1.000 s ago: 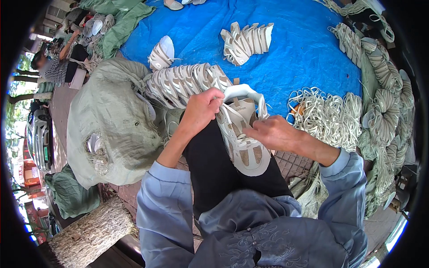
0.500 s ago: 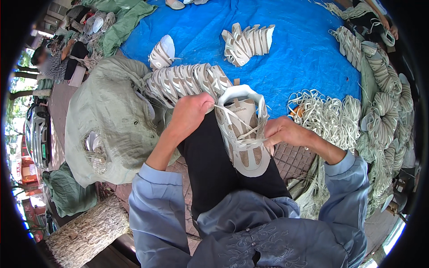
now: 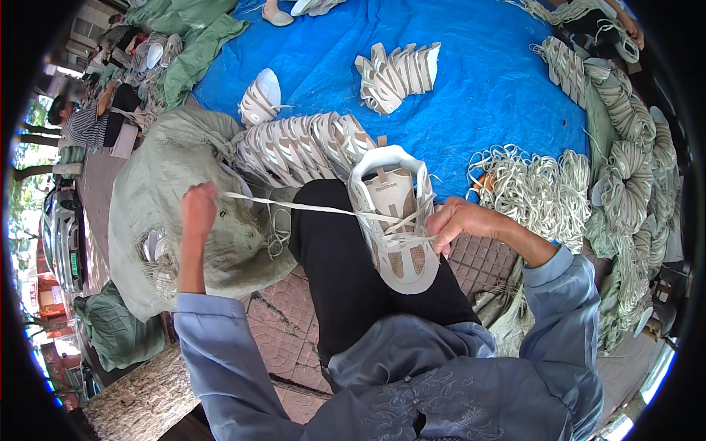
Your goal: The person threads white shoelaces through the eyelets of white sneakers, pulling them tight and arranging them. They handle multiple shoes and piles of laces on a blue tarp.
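Note:
A white and beige sneaker upper (image 3: 403,261), flat and without a sole, rests on my thighs with its toe toward me. Out to the left, my left hand (image 3: 198,209) is closed on the end of a white shoelace (image 3: 294,204). The lace stretches taut from that hand to the eyelets, where more lace crosses the tongue (image 3: 393,192). My right hand (image 3: 460,223) pinches the right eyelet edge of the upper, thumb and fingers pressed together. Whether it also grips lace there is hidden.
A row of nested shoe uppers (image 3: 294,147) lies beyond my knees, with another stack (image 3: 401,77) on the blue tarp (image 3: 316,44). A heap of white laces (image 3: 529,191) sits right. A bulky woven sack (image 3: 169,162) stands left. Bundled uppers (image 3: 629,176) line the far right. Other people are nearby.
My left hand has swung out to the left and slightly down, drawing the lace into a long straight line. My right hand stays at the upper's right edge.

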A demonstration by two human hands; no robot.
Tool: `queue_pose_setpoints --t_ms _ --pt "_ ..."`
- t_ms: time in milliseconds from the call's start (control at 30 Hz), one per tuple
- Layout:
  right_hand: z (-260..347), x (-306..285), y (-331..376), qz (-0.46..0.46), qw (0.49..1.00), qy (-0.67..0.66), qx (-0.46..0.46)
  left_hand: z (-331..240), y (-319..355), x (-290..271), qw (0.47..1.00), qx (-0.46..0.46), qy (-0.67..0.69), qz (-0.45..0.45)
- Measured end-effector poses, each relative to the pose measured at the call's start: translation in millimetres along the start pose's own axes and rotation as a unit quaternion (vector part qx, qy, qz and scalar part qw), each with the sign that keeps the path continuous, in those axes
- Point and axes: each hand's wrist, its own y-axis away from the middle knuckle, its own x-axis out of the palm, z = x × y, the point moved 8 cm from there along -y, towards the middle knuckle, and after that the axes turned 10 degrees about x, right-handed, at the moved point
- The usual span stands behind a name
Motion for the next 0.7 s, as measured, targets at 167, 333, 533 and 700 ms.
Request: queue_pose_setpoints --t_ms 167,333,533,700 --pt "2.4 -2.9 10.1 -0.011 1.000 0.007 -0.019 -236.0 -11.0 -46.7 0.896 0.214 0.383 -0.064" --pt "4.5 -1.3 11.9 -0.026 0.999 0.035 -0.026 -321.7 0.4 18.7 0.839 0.194 0.484 0.157" --pt "0.5 -10.6 11.0 -0.115 0.990 0.081 -0.031 -315.5 -4.0 29.8 0.807 0.145 0.532 0.212" --pt "30.3 0.4 11.9 -0.184 0.911 0.327 -0.170 -326.0 -4.0 24.9 0.843 0.188 0.473 0.175"
